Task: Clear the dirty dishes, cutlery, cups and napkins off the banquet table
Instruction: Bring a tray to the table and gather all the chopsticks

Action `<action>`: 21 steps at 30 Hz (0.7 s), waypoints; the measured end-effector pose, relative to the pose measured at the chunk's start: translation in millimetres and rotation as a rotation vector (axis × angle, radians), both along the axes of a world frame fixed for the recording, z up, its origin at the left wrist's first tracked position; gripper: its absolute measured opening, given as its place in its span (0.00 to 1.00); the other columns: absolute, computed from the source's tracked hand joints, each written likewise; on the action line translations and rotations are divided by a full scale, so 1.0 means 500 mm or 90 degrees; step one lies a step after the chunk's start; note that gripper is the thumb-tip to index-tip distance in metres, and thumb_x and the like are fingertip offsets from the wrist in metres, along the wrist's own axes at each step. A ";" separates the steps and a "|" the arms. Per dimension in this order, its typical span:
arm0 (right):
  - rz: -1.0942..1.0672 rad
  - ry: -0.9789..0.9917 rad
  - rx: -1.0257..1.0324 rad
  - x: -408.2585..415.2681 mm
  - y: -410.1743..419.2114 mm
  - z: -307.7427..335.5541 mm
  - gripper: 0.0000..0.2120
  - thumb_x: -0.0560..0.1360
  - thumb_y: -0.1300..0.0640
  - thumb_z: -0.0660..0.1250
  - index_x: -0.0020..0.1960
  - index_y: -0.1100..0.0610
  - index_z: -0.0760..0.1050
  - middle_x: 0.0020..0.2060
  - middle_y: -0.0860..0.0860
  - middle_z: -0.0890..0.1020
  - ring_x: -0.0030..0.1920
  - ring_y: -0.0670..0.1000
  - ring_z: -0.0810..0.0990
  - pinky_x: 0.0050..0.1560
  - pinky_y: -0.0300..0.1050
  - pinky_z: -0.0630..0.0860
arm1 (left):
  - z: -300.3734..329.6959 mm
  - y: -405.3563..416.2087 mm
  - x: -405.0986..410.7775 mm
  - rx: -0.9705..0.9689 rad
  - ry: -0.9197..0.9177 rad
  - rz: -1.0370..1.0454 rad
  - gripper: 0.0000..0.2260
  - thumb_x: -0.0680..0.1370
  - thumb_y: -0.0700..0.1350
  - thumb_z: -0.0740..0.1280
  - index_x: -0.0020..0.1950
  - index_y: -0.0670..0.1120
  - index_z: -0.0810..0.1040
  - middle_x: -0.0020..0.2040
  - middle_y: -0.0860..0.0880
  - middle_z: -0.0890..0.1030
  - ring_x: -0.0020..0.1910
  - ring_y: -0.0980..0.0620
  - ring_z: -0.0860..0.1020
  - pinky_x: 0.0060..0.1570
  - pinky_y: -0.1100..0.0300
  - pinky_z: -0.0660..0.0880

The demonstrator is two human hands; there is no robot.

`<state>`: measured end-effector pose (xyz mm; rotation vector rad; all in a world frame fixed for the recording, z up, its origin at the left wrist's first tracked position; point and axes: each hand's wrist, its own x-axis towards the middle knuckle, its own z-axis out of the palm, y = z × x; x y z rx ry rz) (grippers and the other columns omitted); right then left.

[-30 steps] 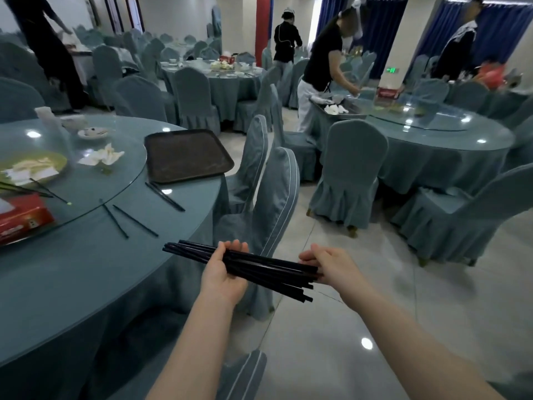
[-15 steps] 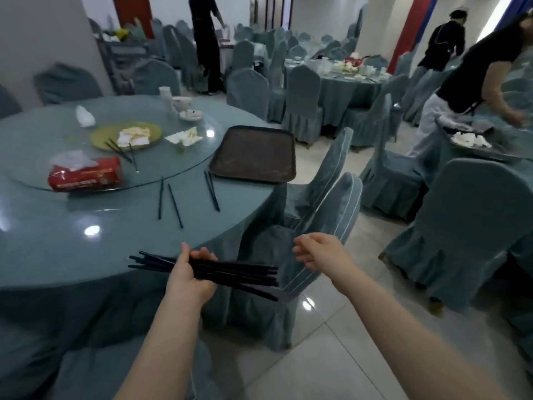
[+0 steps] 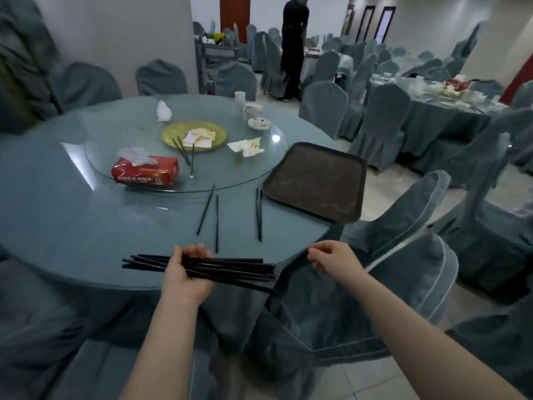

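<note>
Round counter (image 3: 72,226) draped in smooth teal cloth, near edge curving just below the hands. Left hand (image 3: 184,272) closed around a bundle of thin black chopsticks (image 3: 230,268), held level over that near edge. Right hand (image 3: 331,256) empty, fingers loosely curled, hovering past the rim above a fabric-covered chair (image 3: 403,284). Two loose pairs of chopsticks (image 3: 217,223) flat on bare cloth just beyond. Dark rectangular tray (image 3: 317,180), matte, overhanging the right edge. Far on the glass turntable (image 3: 259,168): green plate (image 3: 173,134) with crumpled napkins, red tissue pack (image 3: 144,171), white cups (image 3: 253,109). Open tiled floor to the right.
</note>
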<state>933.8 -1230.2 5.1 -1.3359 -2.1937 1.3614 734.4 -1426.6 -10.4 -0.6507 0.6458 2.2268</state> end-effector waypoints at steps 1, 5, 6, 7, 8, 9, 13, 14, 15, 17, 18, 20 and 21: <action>0.006 -0.003 -0.002 -0.017 0.010 -0.010 0.06 0.75 0.54 0.68 0.49 0.55 0.81 0.41 0.52 0.85 0.41 0.51 0.83 0.47 0.48 0.79 | -0.002 -0.004 -0.008 -0.008 -0.001 0.015 0.16 0.82 0.51 0.58 0.35 0.48 0.71 0.27 0.54 0.76 0.24 0.56 0.79 0.40 0.60 0.72; 0.059 -0.043 -0.001 -0.090 0.047 -0.055 0.04 0.75 0.52 0.69 0.43 0.51 0.80 0.36 0.50 0.84 0.35 0.47 0.81 0.35 0.40 0.75 | -0.017 -0.026 -0.047 -0.032 -0.022 0.069 0.16 0.82 0.48 0.57 0.35 0.47 0.72 0.32 0.53 0.75 0.32 0.56 0.78 0.40 0.59 0.72; 0.073 -0.057 -0.001 -0.110 0.057 -0.065 0.04 0.75 0.52 0.69 0.42 0.50 0.80 0.34 0.49 0.83 0.35 0.47 0.80 0.34 0.39 0.74 | -0.021 -0.032 -0.057 -0.037 -0.028 0.083 0.15 0.82 0.47 0.57 0.35 0.47 0.72 0.31 0.53 0.75 0.32 0.56 0.78 0.40 0.59 0.72; 0.085 -0.072 -0.004 -0.133 0.069 -0.076 0.05 0.74 0.52 0.69 0.41 0.50 0.79 0.34 0.48 0.83 0.34 0.47 0.80 0.34 0.38 0.74 | -0.024 -0.037 -0.068 -0.041 -0.034 0.098 0.15 0.82 0.46 0.58 0.35 0.47 0.72 0.31 0.53 0.76 0.33 0.56 0.78 0.40 0.59 0.72; 0.091 -0.086 -0.011 -0.155 0.082 -0.086 0.04 0.74 0.52 0.70 0.40 0.50 0.79 0.33 0.49 0.83 0.34 0.47 0.80 0.34 0.39 0.75 | -0.026 -0.041 -0.080 -0.044 -0.038 0.114 0.15 0.82 0.46 0.58 0.35 0.47 0.72 0.31 0.53 0.76 0.34 0.56 0.78 0.41 0.59 0.73; 0.093 -0.098 -0.023 -0.179 0.095 -0.096 0.04 0.74 0.53 0.70 0.41 0.50 0.79 0.34 0.50 0.83 0.35 0.48 0.80 0.36 0.41 0.75 | -0.029 -0.045 -0.092 -0.045 -0.041 0.129 0.15 0.82 0.46 0.58 0.35 0.47 0.72 0.30 0.53 0.76 0.34 0.56 0.78 0.41 0.59 0.73; 0.108 -0.147 -0.033 -0.283 0.157 -0.142 0.04 0.74 0.55 0.70 0.43 0.54 0.77 0.35 0.51 0.80 0.42 0.53 0.80 0.45 0.48 0.76 | -0.041 -0.039 -0.149 -0.075 -0.026 0.177 0.16 0.83 0.48 0.55 0.37 0.47 0.72 0.26 0.52 0.78 0.38 0.56 0.78 0.42 0.59 0.72; 0.107 -0.154 -0.035 -0.308 0.174 -0.150 0.04 0.74 0.56 0.71 0.43 0.55 0.77 0.35 0.51 0.80 0.43 0.54 0.80 0.47 0.49 0.76 | -0.043 -0.035 -0.165 -0.086 -0.020 0.190 0.16 0.83 0.49 0.54 0.37 0.47 0.72 0.28 0.52 0.79 0.39 0.55 0.78 0.42 0.59 0.72; 0.106 -0.161 -0.039 -0.335 0.190 -0.159 0.05 0.73 0.56 0.71 0.42 0.55 0.76 0.36 0.52 0.80 0.44 0.55 0.81 0.48 0.50 0.77 | -0.046 -0.032 -0.181 -0.098 -0.016 0.207 0.16 0.83 0.48 0.53 0.38 0.47 0.72 0.32 0.52 0.81 0.40 0.54 0.78 0.44 0.59 0.72; 0.109 -0.178 -0.040 -0.381 0.226 -0.180 0.06 0.73 0.55 0.71 0.42 0.56 0.76 0.39 0.55 0.81 0.45 0.57 0.81 0.46 0.50 0.77 | -0.049 -0.018 -0.217 -0.122 -0.006 0.229 0.16 0.83 0.48 0.52 0.40 0.47 0.72 0.39 0.51 0.81 0.43 0.53 0.79 0.48 0.58 0.72; 0.114 -0.188 -0.038 -0.402 0.245 -0.191 0.06 0.73 0.55 0.71 0.42 0.57 0.76 0.39 0.55 0.81 0.44 0.57 0.82 0.44 0.48 0.77 | -0.051 -0.010 -0.236 -0.128 -0.004 0.235 0.15 0.83 0.48 0.53 0.40 0.47 0.72 0.41 0.51 0.80 0.44 0.53 0.79 0.49 0.57 0.72; 0.124 -0.209 -0.028 -0.438 0.277 -0.212 0.08 0.73 0.54 0.71 0.39 0.57 0.76 0.35 0.55 0.80 0.40 0.56 0.81 0.40 0.45 0.75 | -0.054 0.007 -0.270 -0.131 -0.005 0.247 0.14 0.83 0.48 0.54 0.40 0.47 0.73 0.40 0.52 0.81 0.44 0.53 0.79 0.46 0.57 0.72; 0.129 -0.220 -0.019 -0.458 0.291 -0.224 0.12 0.72 0.53 0.71 0.34 0.56 0.73 0.31 0.54 0.78 0.36 0.55 0.79 0.38 0.44 0.73 | -0.056 0.015 -0.284 -0.132 -0.007 0.253 0.14 0.83 0.48 0.54 0.40 0.48 0.73 0.39 0.53 0.81 0.44 0.54 0.80 0.44 0.57 0.72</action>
